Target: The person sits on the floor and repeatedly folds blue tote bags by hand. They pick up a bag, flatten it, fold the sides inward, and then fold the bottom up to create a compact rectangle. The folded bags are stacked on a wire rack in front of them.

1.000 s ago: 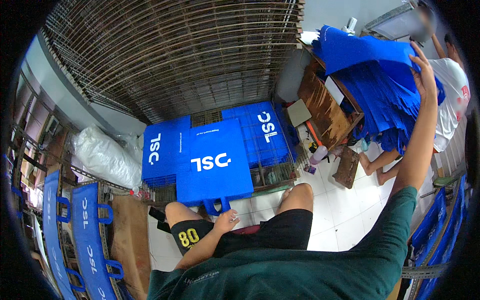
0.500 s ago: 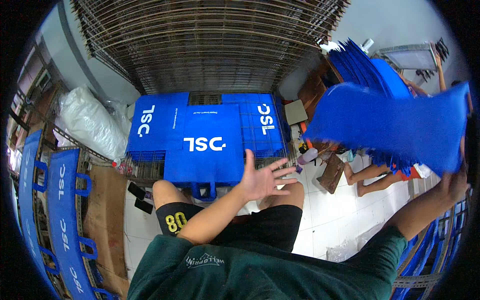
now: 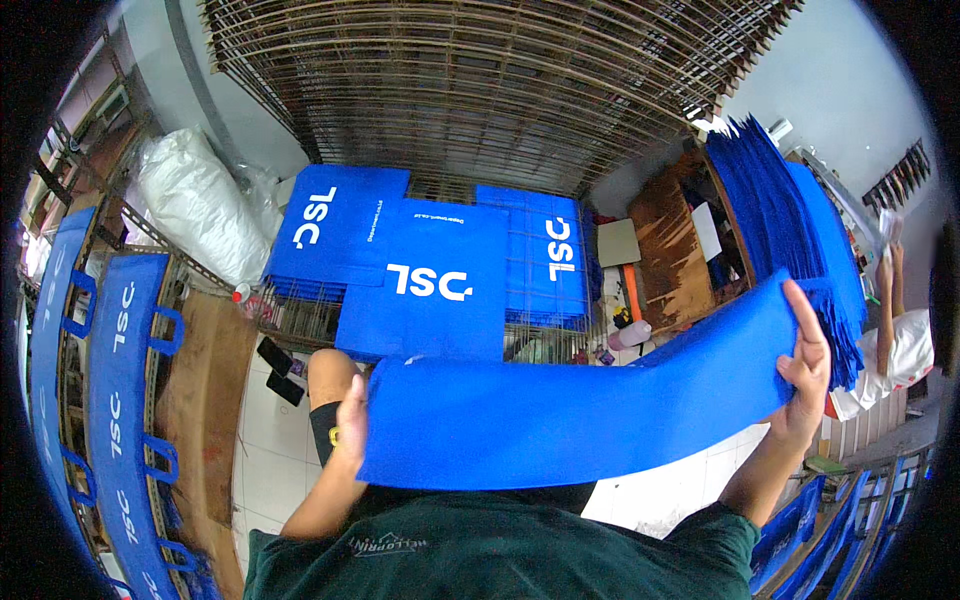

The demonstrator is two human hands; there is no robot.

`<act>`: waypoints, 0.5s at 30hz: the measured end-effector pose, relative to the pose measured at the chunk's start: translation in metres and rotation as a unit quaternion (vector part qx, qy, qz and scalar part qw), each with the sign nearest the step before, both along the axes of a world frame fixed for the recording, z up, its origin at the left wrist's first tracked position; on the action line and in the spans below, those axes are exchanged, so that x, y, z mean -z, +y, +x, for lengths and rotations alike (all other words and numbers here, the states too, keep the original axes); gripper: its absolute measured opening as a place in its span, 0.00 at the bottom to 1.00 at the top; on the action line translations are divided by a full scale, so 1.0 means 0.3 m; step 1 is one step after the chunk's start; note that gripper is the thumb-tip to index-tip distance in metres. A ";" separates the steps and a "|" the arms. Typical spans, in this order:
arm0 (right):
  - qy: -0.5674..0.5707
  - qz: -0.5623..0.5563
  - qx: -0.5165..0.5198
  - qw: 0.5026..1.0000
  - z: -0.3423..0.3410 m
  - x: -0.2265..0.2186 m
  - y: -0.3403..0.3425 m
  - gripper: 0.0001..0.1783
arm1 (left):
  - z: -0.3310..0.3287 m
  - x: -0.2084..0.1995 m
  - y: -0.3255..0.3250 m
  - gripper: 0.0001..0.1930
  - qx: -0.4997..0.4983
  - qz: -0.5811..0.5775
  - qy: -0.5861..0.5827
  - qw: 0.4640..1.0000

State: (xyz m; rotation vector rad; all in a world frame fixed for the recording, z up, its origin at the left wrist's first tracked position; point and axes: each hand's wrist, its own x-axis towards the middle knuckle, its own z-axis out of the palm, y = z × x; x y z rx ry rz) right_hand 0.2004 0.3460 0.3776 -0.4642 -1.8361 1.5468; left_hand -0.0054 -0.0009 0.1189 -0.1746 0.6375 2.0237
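Observation:
A flat blue fabric bag (image 3: pixel 560 420) stretches across my lap, its plain side up, with no handle showing. At its left edge is my left hand (image 3: pixel 350 425), closed on the fabric, with some fingers hidden. My right hand (image 3: pixel 805 375) grips the far right end, which is raised higher, with the forefinger pointing up along the edge. Beyond the held bag, a blue bag with white print (image 3: pixel 430 270) lies on top of the wire rack, overlapping the left stack of blue bags (image 3: pixel 340 215) and the right stack (image 3: pixel 548 255).
A tall stack of wire racks (image 3: pixel 500 80) rises ahead. At right stands a thick pile of blue bags (image 3: pixel 775 210) beside a worn wooden board (image 3: pixel 665 240); another person's arm (image 3: pixel 888 300) is behind it. Printed bags (image 3: pixel 120 390) hang at left, near a white plastic sack (image 3: pixel 205 205).
The blue bag has swung from the right side to across my lap. My left hand, spread and free before, has moved left and closed on its edge. My right hand has come inward.

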 end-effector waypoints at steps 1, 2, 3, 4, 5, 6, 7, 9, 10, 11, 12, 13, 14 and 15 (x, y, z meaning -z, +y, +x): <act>-0.014 -0.025 -0.008 1.000 0.002 0.026 0.037 0.45 | -0.026 0.008 -0.028 0.34 0.001 -0.028 0.011 1.000; -0.019 -0.042 0.001 0.999 -0.006 0.052 0.066 0.44 | -0.051 -0.001 -0.029 0.33 0.016 -0.022 0.032 0.999; -0.032 -0.068 -0.024 0.997 -0.009 0.073 0.104 0.43 | -0.084 -0.024 -0.018 0.33 0.032 -0.019 0.052 0.998; -0.040 -0.085 -0.027 0.995 -0.025 0.099 0.143 0.42 | -0.119 -0.042 0.003 0.32 0.048 -0.017 0.072 0.996; -0.045 -0.104 -0.041 0.993 -0.063 0.135 0.183 0.41 | -0.142 -0.061 0.014 0.32 0.031 -0.045 0.092 0.994; -0.043 -0.117 -0.041 0.991 -0.081 0.173 0.234 0.40 | -0.173 -0.075 0.058 0.32 0.026 -0.069 0.111 0.991; -0.044 -0.124 -0.043 0.990 -0.101 0.217 0.289 0.38 | -0.205 -0.085 0.103 0.32 0.021 -0.093 0.129 0.987; -0.056 -0.165 -0.033 0.984 -0.134 0.340 0.431 0.37 | -0.300 -0.023 0.232 0.28 0.034 -0.107 0.107 0.988; -0.072 -0.176 -0.030 0.981 -0.154 0.394 0.512 0.36 | -0.353 -0.003 0.310 0.26 0.039 -0.127 0.109 0.985; -0.087 -0.188 -0.029 0.978 -0.181 0.459 0.601 0.35 | -0.404 0.018 0.390 0.22 0.041 -0.175 0.105 0.978; -0.103 -0.200 -0.028 0.974 -0.207 0.516 0.688 0.34 | -0.461 0.042 0.468 0.19 0.043 -0.222 0.100 0.969; -0.100 -0.219 -0.024 0.970 -0.245 0.576 0.784 0.33 | -0.530 0.088 0.538 0.14 0.028 -0.295 0.100 0.950; -0.096 -0.237 -0.024 0.966 -0.294 0.627 0.880 0.32 | -0.624 0.174 0.592 0.14 0.062 -0.191 0.093 0.975; -0.094 -0.255 -0.006 0.962 -0.298 0.667 0.978 0.32 | -0.634 0.079 0.706 0.14 0.051 -0.305 0.121 0.943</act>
